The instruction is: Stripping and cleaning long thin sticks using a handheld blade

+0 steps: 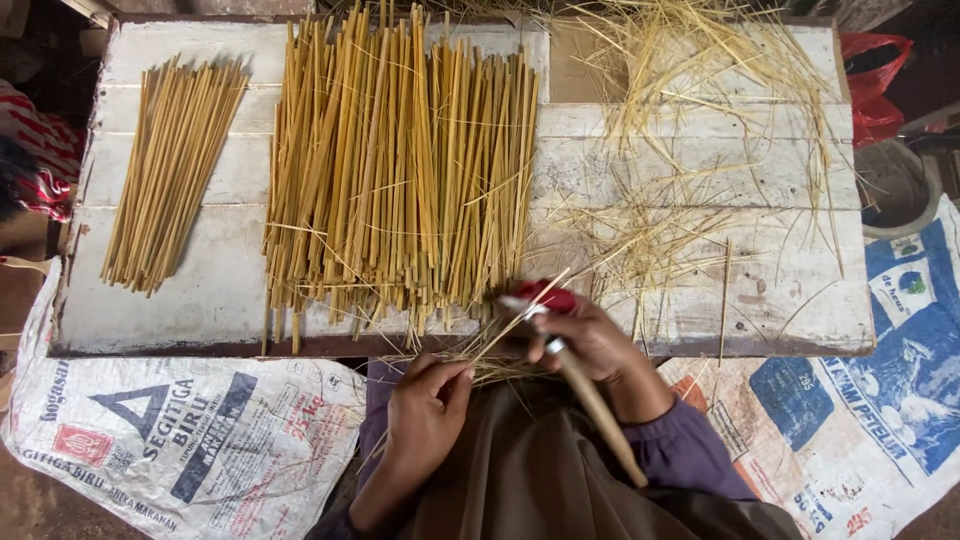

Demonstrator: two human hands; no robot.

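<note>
Head view looks straight down on a white plank table (200, 300) and the person's two hands at its near edge. Left hand (425, 405) is closed, pinching the near end of a thin stalk (515, 320) between thumb and fingers; the stalk runs up and to the right, across the right hand, to the table edge. Right hand (590, 340) is closed around a knife (590, 400) with a long wooden handle that angles down toward the right forearm; the blade end lies at the fingers, just beside the stalk, with a red part (545, 295) showing above the knuckles. A large pile (400, 170) of cut stalks lies mid-table, directly beyond the hands. A small bundle (170, 170) lies well apart at the left. Loose fibres (690, 130) spread over the right half. Printed sacks (180, 440) cover the floor on both sides.
</note>
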